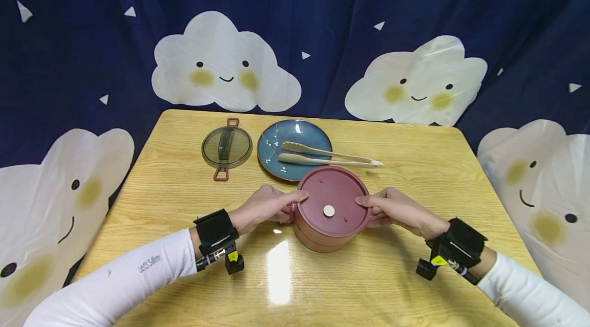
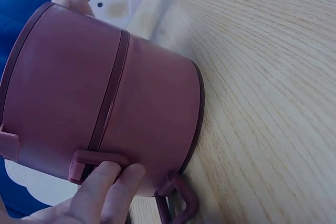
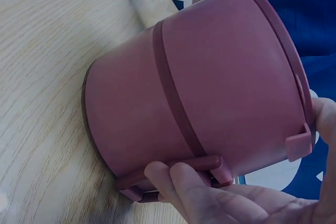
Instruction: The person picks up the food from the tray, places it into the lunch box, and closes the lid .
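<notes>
A dark pink two-tier lidded container (image 1: 332, 201) stands upright near the middle of the wooden table. Its round lid carries a cream knob, and a darker band divides the two tiers. My left hand (image 1: 269, 204) grips its left side, thumb on the lid's edge; in the left wrist view the fingers (image 2: 107, 187) curl at an upper side handle, above a lower loop handle (image 2: 185, 203). From the opposite side my right hand (image 1: 398, 209) holds it, thumb on the lid, fingertips (image 3: 186, 179) at a side handle (image 3: 197, 162).
Behind the container lies a blue plate (image 1: 272, 163) with beige tongs (image 1: 322, 159) across it, their end past the rim. Left of the plate is a smoky see-through lid (image 1: 239, 150) with red-brown loops. A dark cloud-patterned curtain (image 1: 322, 35) hangs behind the table (image 1: 221, 286).
</notes>
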Available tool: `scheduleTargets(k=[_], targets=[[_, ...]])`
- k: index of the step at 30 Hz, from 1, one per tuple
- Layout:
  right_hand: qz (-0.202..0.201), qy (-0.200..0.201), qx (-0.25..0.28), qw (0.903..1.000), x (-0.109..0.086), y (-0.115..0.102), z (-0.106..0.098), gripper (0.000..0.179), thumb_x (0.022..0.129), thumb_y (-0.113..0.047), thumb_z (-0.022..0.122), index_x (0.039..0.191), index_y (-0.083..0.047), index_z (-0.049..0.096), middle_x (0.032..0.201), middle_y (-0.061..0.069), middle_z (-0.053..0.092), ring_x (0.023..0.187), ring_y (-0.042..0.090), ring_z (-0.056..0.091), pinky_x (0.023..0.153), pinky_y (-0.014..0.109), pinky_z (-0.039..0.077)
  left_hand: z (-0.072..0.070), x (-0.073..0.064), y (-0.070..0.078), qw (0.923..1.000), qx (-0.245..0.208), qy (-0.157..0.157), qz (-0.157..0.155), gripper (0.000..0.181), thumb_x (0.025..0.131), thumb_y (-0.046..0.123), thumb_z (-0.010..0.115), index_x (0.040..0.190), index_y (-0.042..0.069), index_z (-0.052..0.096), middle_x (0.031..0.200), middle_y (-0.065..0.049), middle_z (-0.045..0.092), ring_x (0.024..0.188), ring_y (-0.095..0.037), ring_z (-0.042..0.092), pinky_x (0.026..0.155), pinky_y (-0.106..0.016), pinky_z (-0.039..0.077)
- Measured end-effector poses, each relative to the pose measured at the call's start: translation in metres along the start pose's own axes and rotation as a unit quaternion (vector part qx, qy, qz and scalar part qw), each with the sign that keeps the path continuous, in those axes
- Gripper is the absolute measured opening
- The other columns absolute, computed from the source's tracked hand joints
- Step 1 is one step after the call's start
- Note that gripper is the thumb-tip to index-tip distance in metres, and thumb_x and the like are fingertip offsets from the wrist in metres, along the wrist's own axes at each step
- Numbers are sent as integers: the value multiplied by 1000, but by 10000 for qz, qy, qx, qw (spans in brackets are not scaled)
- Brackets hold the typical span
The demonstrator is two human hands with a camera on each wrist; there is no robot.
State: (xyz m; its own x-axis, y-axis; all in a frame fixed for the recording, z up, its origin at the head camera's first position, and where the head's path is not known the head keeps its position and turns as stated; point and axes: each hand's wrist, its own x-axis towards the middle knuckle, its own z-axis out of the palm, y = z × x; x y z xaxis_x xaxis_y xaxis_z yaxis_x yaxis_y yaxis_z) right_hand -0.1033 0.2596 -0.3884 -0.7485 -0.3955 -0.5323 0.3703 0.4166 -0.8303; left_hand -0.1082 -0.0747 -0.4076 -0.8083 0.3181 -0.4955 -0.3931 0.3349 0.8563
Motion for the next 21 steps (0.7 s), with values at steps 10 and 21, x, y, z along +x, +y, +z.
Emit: scheduleTargets(k=[10, 21], targets=[[-66, 19, -163, 9998, -3, 5, -4, 50, 107, -42, 59, 124, 3, 74, 106, 5, 83, 100, 17, 80, 93, 37, 64, -4, -3, -3, 9995, -117, -278, -18, 60, 91, 63, 73, 97, 4, 79, 103, -8, 79, 94, -17, 81, 92, -33, 64], [-210, 158, -232, 9994, -8, 10, -11, 60, 112, -48, 46, 140, 2, 63, 123, 3, 78, 106, 19, 78, 98, 48, 62, -12, -8, -13, 9972, 718, 81, -167, 80, 94, 78, 57, 123, 6, 75, 126, -12, 74, 112, -25, 75, 106, -44, 56]])
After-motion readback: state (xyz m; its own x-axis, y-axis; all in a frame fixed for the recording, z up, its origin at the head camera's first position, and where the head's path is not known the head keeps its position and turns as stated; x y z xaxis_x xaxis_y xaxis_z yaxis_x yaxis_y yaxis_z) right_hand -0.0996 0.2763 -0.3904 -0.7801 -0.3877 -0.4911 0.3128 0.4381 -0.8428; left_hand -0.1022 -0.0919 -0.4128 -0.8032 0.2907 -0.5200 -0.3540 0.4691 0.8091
